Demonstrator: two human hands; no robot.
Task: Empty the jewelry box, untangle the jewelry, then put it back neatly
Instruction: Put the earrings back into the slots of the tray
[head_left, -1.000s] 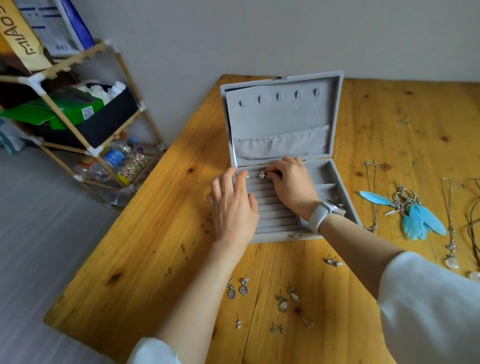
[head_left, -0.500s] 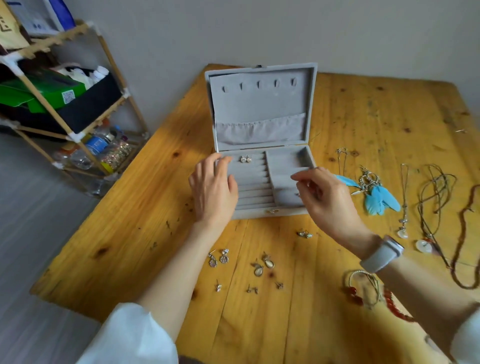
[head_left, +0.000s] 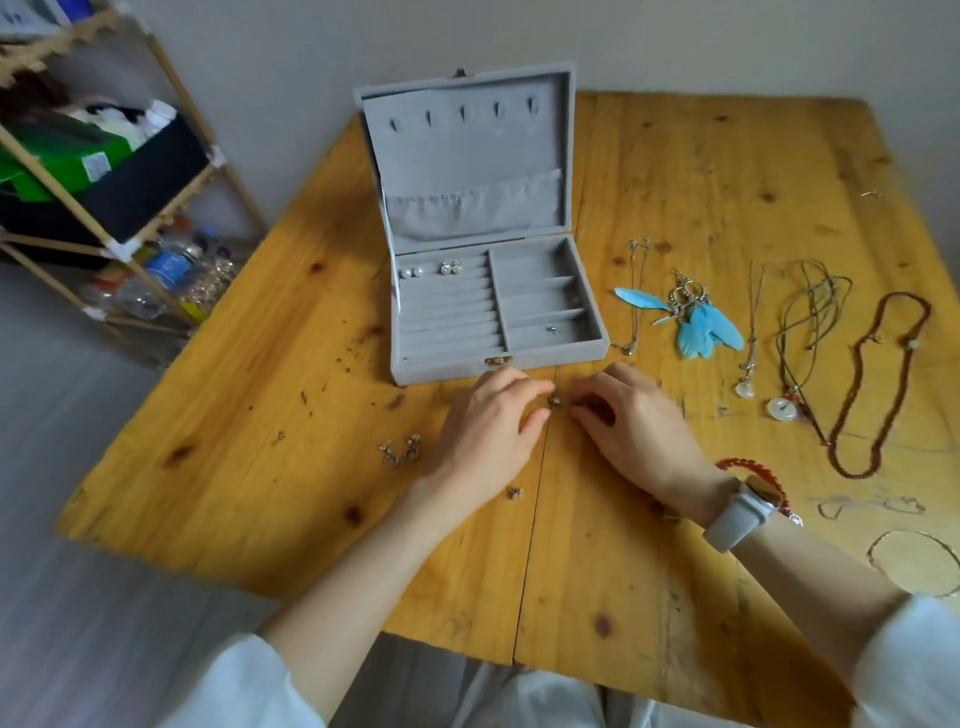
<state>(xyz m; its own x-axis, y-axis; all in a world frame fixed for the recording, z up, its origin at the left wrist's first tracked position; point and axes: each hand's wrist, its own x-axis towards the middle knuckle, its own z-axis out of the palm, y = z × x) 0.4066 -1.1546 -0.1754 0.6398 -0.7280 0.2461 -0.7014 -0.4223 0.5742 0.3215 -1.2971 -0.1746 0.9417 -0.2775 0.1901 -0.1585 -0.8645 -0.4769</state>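
Note:
The grey jewelry box (head_left: 447, 366) stands open on the wooden table (head_left: 260, 415). Pearl studs (head_left: 410, 272) and sparkly studs (head_left: 451, 267) sit in its top ring roll, and a small metal piece (head_left: 553, 329) lies in the front right compartment. Just in front of the box my left hand (head_left: 488, 431) and my right hand (head_left: 634, 421) meet, fingers curled, and pinch a small silver earring pair (head_left: 556, 400) between their tips. Part of that pair is hidden under my fingers.
Silver drop earrings (head_left: 400, 451) and a tiny stud (head_left: 514, 492) lie by my left wrist. Blue feather earrings (head_left: 696, 322), thin chains (head_left: 636, 291), a cord necklace (head_left: 782, 408), a brown bead necklace (head_left: 883, 384), a red bracelet (head_left: 748, 467) and a bangle (head_left: 914, 561) lie to the right. A shelf (head_left: 104, 171) stands left.
My right hand has drawn back from the box's right side to the table in front of it. My left hand has left the box and joined it at the small earrings.

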